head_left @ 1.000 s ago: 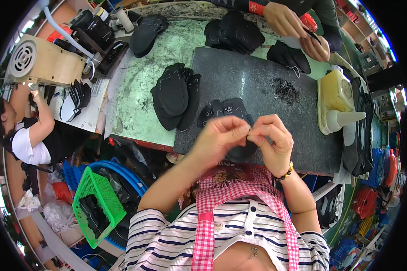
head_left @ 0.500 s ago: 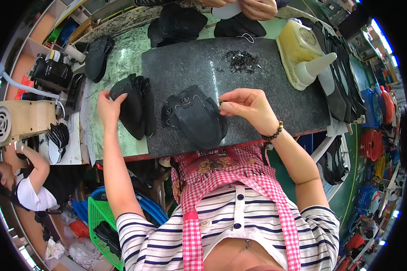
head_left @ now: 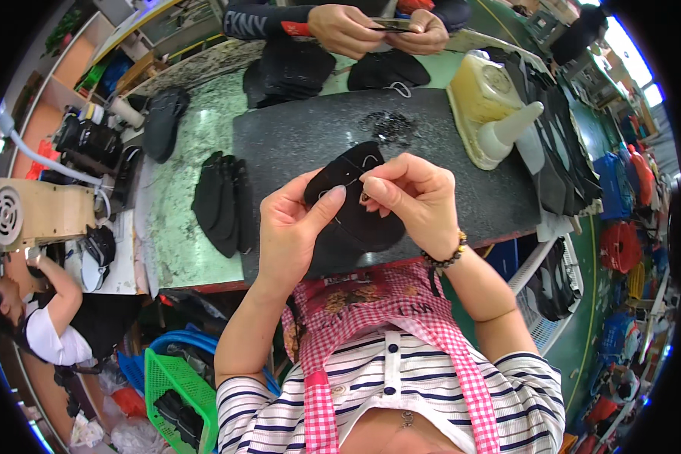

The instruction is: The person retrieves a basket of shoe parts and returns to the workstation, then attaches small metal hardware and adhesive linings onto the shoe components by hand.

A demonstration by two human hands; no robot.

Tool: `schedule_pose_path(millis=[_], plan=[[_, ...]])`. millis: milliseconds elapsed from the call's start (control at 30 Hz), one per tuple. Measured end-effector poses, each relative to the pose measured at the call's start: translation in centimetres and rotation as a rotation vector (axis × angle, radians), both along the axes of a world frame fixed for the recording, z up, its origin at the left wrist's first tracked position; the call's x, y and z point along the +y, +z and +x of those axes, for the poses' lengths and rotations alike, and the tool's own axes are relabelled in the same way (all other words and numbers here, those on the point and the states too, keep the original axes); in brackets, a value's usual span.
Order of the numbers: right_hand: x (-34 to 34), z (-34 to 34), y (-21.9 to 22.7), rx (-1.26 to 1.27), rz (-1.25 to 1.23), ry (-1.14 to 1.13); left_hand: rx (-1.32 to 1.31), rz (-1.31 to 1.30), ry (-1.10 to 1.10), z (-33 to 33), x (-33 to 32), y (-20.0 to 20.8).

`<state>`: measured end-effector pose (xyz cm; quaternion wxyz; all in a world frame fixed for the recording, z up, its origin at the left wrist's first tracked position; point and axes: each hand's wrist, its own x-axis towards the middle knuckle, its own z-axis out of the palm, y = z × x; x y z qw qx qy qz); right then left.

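My left hand [head_left: 287, 223] is closed on the near side of a black fabric shoe piece [head_left: 342, 168] with thin cord loops, held up with the thumb on top. At the piece's right edge, the thumb and fingertips of my right hand [head_left: 416, 200] pinch a small dark metal fitting [head_left: 365, 197]; whether it touches a loop I cannot tell. Below them, more black material [head_left: 371, 231] shows above the dark mat, partly hidden by my hands. A stack of black pieces [head_left: 219, 200] lies left of my left hand.
A dark mat [head_left: 280, 144] covers much of the table. On it lies a pile of small dark fittings [head_left: 390, 127]. A yellowish container [head_left: 480, 91] with a white cone [head_left: 511, 130] stands at right. Across the table, a co-worker's hands [head_left: 344, 30] hold a dark item above black stacks [head_left: 291, 72].
My left hand has left the stack at left and come to the middle, now gripping a black piece. My right hand has met it there. The co-worker's hands hold a dark piece instead of a white one.
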<state>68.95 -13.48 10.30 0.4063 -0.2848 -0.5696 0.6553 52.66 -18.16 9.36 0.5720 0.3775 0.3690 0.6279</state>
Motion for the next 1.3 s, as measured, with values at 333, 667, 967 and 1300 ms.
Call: schedule_pose_path(millis=[333,667,967,1300], plan=[[-0.6,-0.5,-3.2,0.152,0.165,-0.395,0.097,0.056,0.088,3.4,-0.6,-0.7],[-0.2,-0.6,-2.5,0.251,0.212,-0.410,0.745,0.432,0.255,3.1,-0.1,0.8],[1.1,1.8,-0.5,-0.086,0.675,-0.169,0.598,0.360,0.128,1.7,0.0,0.5],[-1.5,4.2,0.3,0.035,0.183,-0.050,1.185,1.113,0.517,-0.6,1.4,1.5]])
